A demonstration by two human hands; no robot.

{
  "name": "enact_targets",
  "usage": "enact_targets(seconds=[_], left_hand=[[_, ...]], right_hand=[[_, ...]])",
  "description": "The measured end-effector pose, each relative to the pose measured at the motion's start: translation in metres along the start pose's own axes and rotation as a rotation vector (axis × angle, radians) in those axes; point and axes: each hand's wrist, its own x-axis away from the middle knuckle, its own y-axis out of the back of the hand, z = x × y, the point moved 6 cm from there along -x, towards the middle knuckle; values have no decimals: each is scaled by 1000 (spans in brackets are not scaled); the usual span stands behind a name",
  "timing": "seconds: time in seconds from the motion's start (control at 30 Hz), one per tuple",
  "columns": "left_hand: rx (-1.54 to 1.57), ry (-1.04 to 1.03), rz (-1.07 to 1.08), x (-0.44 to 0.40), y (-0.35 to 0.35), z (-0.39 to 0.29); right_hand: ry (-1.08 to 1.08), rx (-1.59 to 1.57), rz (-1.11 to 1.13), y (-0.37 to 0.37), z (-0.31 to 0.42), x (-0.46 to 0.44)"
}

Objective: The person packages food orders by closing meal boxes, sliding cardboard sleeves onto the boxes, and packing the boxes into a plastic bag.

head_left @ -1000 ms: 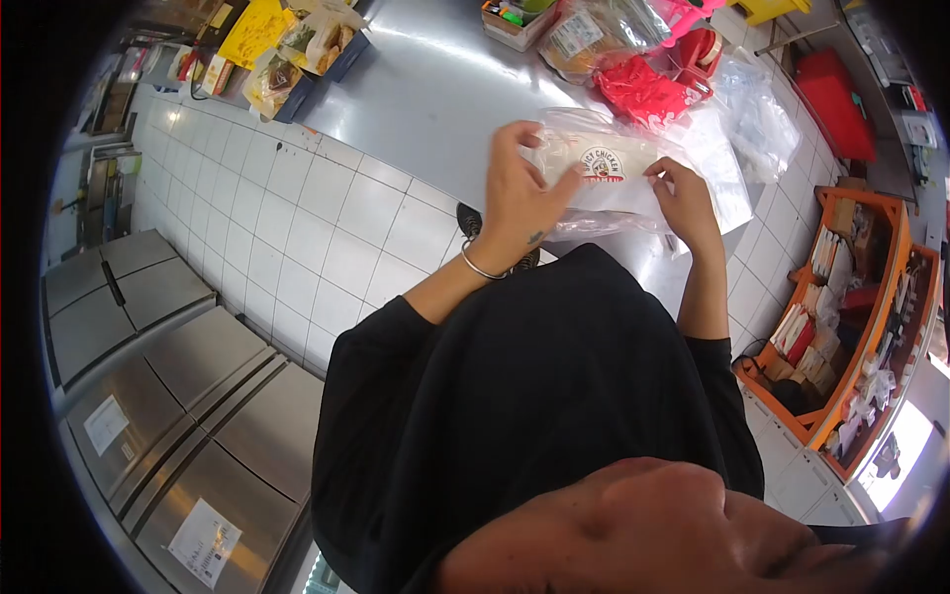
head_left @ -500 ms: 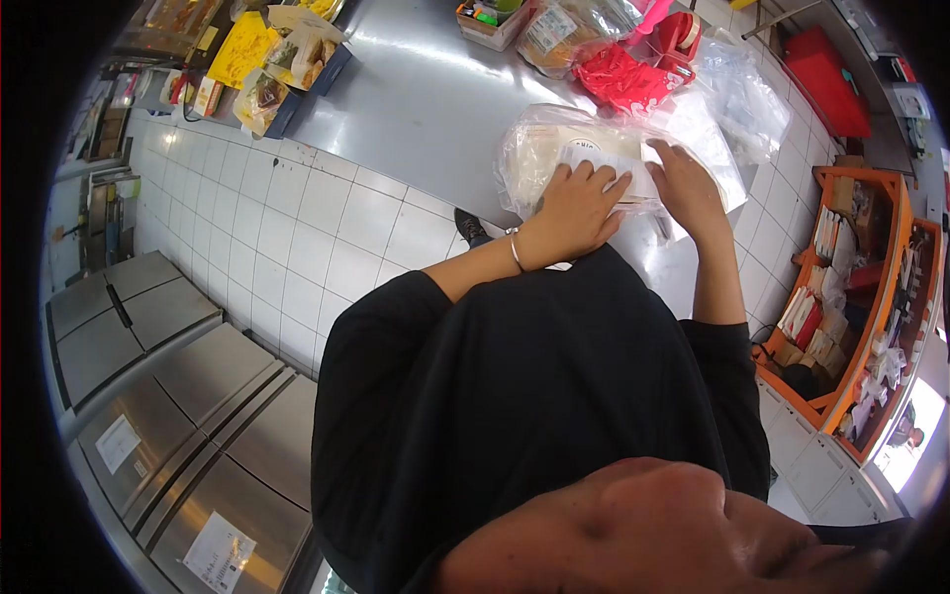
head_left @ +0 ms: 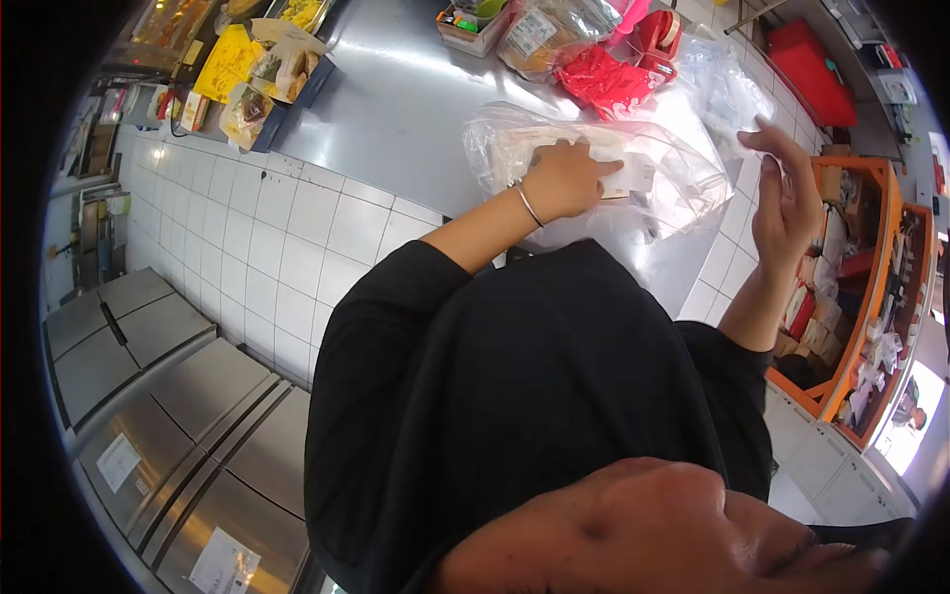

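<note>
**Left hand (head_left: pixel 564 183) down on box (head_left: pixel 606 148), right hand (head_left: pixel 787 193) off in the air**

Pressing from above with left hand, probably to keep box from sliding in slack clear film. Back of hand uppermost, thumb stretched out to the right; beneath the knuckles, hard to see, so cannot tell if clamped or merely resting. Box directly under left fingers, with bag (head_left: pixel 683 198) loose about it; cannot tell whether wholly inside. White slip (head_left: pixel 638 178) just right of left thumb, lying close against box, perhaps held flat by the same pressure.

Right fingers bent and apart from thumb, nothing visible between; some blur. Held out past bag's right edge, likely for room. Loose wrap (head_left: pixel 727 84) just beyond right fingertips.

Farther out from left fingers, on table (head_left: pixel 396 109): red bag (head_left: pixel 609 84), with red dispenser (head_left: pixel 655 45) just behind. Possibly set back to leave working space nearer the body.

Against half a second ago: right hand lifted away from beside box and swung outward. Round print on box, partly showing then, now hidden. Bag spread wider to the right of left fingers. Left hand kept on box throughout.
</note>
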Motion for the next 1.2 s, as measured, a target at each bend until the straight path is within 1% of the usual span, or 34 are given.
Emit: enact_targets(seconds=[0.07, 0.1, 0.13, 0.17, 0.2, 0.23, 0.3, 0.37, 0.4, 0.47, 0.5, 0.57, 0.6, 0.63, 0.67, 0.7, 0.73, 0.8, 0.83, 0.87, 0.9, 0.93, 0.97, 1.0, 1.03, 1.07, 1.1, 1.17, 1.2], left_hand=[[-61, -3, -68, 5, 0, -5], [-93, -1, -102, 7, 0, -8], [-169, -64, -262, 7, 0, -12], [-251, -132, -421, 7, -4, -17], [-335, -199, -584, 7, -2, -22], [-290, -193, -516, 1, -5, -25], [-195, -190, -372, -6, -13, -34], [-261, -157, -420, -4, -9, -34], [-293, -147, -447, -3, -6, -34], [-284, -67, -335, -4, -11, -26], [-283, -64, -290, -10, -14, -25], [-218, -56, -454, -21, -22, -18], [-225, -203, -503, -26, -34, -9], [-175, -334, -385, -49, -65, 17], [-137, -380, -368, -52, -59, 21], [-103, -402, -344, -42, -51, 27], [-14, -381, -342, -30, -38, 23], [224, -299, -363, -1, -5, 16], [171, -383, -325, 7, 9, 8], [119, -448, -281, 19, 20, 8], [72, -481, -229, 34, 22, 12], [-24, -462, -245, 45, 25, 17], [-121, -420, -254, 56, 27, 28], [-138, -364, -295, 71, 36, 29], [-161, -301, -340, 84, 51, 25], [-299, -200, -256, 97, 63, 24], [-430, -119, -170, 105, 76, 26], [-582, -119, -9, 116, 88, 40], [-622, -124, 19, 120, 100, 39]], right_hand=[[-218, 261, 249, -13, -72, 23], [-117, 378, 462, -34, -114, 51], [-250, 507, 563, -57, -148, 83], [-302, 213, 497, -78, -182, 115], [-298, -81, 543, -98, -178, 121], [-302, -47, 576, -110, -172, 119], [-272, -20, 568, -121, -151, 113], [-187, -29, 468, -121, -134, 100], [-99, 57, 462, -127, -140, 104], [58, 261, 429, -134, -159, 122], [-181, 57, 533, -135, -164, 123], [-297, 31, 553, -145, -157, 118], [-189, 215, 529, -157, -158, 119], [-181, 231, 532, -166, -154, 114], [-234, 34, 500, -162, -138, 107], [-226, 57, 526, -161, -114, 92], [-211, 64, 563, -164, -98, 82], [-139, -43, 430, -171, -87, 78], [-94, -107, 373, -173, -86, 77], [-1, -50, 346, -175, -88, 79], [91, -22, 332, -180, -94, 81], [195, -15, 320, -192, -93, 86], [141, -133, 289, -197, -91, 89], [84, -263, 274, -196, -92, 94], [-6, -279, 304, -202, -103, 102], [62, -276, 252, -192, -95, 93], [-29, -397, 295, -189, -94, 86], [-114, -408, 258, -185, -92, 81], [-126, -342, 268, -191, -100, 84]])
